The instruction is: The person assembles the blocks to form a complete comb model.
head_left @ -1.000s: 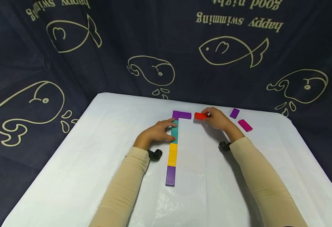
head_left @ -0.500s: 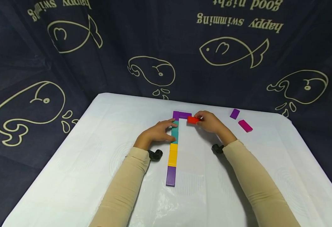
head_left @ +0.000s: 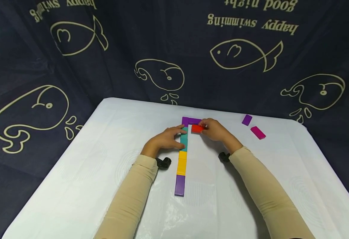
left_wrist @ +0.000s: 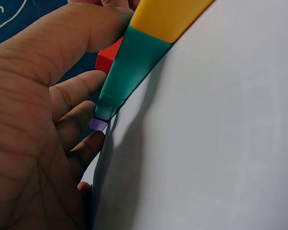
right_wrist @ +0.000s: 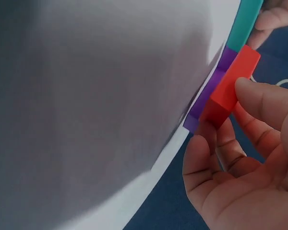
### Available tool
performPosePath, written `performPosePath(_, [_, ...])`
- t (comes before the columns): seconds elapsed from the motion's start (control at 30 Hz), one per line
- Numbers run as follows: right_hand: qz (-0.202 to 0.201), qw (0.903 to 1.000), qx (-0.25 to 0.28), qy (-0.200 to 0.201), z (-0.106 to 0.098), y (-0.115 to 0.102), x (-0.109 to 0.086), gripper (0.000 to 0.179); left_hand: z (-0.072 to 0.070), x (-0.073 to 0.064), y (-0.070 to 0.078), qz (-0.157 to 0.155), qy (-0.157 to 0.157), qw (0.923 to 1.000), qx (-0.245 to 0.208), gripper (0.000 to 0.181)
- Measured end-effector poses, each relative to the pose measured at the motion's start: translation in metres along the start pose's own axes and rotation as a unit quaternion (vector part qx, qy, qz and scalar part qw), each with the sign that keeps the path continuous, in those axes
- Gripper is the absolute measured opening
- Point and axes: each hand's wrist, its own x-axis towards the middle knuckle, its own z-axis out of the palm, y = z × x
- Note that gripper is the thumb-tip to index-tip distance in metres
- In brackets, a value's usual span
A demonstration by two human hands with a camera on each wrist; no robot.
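Note:
My right hand (head_left: 217, 131) pinches a red block (head_left: 196, 128) between thumb and fingers. The block is close in front of a purple block (head_left: 194, 120) lying crosswise; in the right wrist view the red block (right_wrist: 231, 88) overlaps the purple one (right_wrist: 209, 93). My left hand (head_left: 164, 138) rests with spread, loosely bent fingers on the teal blocks (head_left: 183, 140), thumb and fingertips along their top and side. That straight row continues toward me with yellow blocks (head_left: 181, 164) and a purple block (head_left: 179, 186). Another purple block (head_left: 185, 121) forms the far corner.
A loose purple block (head_left: 247, 119) and a magenta block (head_left: 257, 132) lie at the far right of the white table (head_left: 126, 132). Behind its far edge hangs a dark cloth (head_left: 192, 89) with fish and whale drawings.
My right hand has carried the red block leftward and slightly nearer, from right of the crosswise purple block to in front of it. The left hand has stayed in place.

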Motion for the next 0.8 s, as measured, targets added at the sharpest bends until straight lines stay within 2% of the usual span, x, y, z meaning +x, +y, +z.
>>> performPosePath(0.23, [-0.013,0.9996,-0.018,-0.016,0.0037,-0.0058,0.0042,0.030,0.0006,0.0018,-0.0016,0.004,-0.001,1.0000,0.006,0.065])
performPosePath(0.4, [-0.011,0.9992,-0.037,-0.012,0.0045,-0.0084,0.0063,0.029,-0.0004,0.0033,-0.0010,0.010,-0.002,0.9998,0.015,0.064])
performPosePath(0.8, [-0.014,0.9979,-0.062,-0.010,0.0104,-0.0100,0.0103,0.029,0.0010,0.0029,-0.0021,-0.001,0.000,1.0000,0.008,0.062])
